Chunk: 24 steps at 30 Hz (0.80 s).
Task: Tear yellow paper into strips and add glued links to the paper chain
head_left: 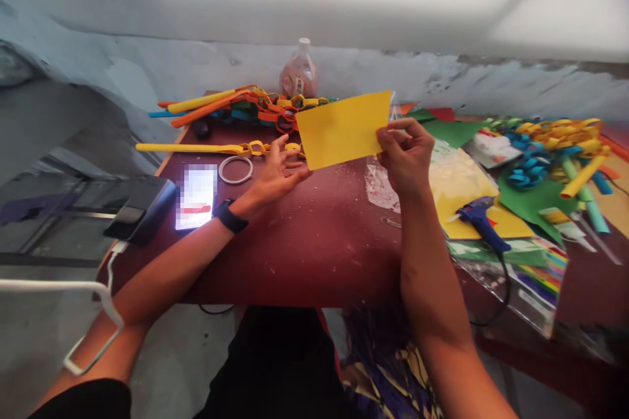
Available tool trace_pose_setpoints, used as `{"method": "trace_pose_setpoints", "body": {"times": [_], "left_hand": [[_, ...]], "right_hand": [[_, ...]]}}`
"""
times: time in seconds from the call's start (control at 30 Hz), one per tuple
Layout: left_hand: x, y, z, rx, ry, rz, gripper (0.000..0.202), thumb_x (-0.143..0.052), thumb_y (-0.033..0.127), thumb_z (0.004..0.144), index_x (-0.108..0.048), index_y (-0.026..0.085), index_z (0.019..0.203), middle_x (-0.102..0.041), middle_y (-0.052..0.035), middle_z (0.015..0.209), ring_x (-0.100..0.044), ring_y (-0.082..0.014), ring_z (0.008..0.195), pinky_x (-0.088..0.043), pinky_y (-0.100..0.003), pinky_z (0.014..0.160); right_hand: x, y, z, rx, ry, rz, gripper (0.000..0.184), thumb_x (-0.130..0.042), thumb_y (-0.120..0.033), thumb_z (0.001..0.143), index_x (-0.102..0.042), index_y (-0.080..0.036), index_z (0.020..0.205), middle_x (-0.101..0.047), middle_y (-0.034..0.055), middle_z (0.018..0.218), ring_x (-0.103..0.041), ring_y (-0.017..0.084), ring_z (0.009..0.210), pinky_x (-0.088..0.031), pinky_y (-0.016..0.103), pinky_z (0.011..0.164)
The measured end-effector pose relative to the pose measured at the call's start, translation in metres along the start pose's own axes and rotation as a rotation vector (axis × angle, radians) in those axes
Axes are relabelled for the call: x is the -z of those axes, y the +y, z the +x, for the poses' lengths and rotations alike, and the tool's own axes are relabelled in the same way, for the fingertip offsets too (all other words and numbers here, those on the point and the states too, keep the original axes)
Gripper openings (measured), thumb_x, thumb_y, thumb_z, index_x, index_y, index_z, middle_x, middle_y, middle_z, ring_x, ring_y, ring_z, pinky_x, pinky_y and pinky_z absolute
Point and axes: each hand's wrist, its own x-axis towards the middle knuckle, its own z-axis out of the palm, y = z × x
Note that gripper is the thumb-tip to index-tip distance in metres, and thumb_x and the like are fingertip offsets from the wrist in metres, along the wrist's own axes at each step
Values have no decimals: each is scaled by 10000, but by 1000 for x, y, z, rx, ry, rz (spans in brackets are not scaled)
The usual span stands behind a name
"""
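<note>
My right hand [407, 156] pinches the right edge of a yellow paper sheet [341, 127] and holds it up above the dark red table [314, 242]. My left hand [278, 170] is open with fingers spread, just touching the sheet's lower left corner. A black watch sits on my left wrist.
A lit phone [196, 196] and a tape ring [235, 169] lie left of my hands. Paper chains and rolled paper tubes [246, 108] and a bottle [299, 72] are at the back. A blue glue gun [479, 219], coloured sheets and paper curls [550, 144] crowd the right side.
</note>
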Motion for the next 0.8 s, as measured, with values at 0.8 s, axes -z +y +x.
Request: {"method": "trace_pose_setpoints", "body": {"times": [0.8], "left_hand": [[-1,16,-15,136,-88,-145,830,-890,737,818,-581,226,1394,-832,-124,1094,-822,-274,938,-658,-359,732]], "right_hand": [[-28,4,-32,-385,-96,17,374,-832,-479,736,-534,-295,868,-490,-59,649,-335,93,436,-319,308,414]]}}
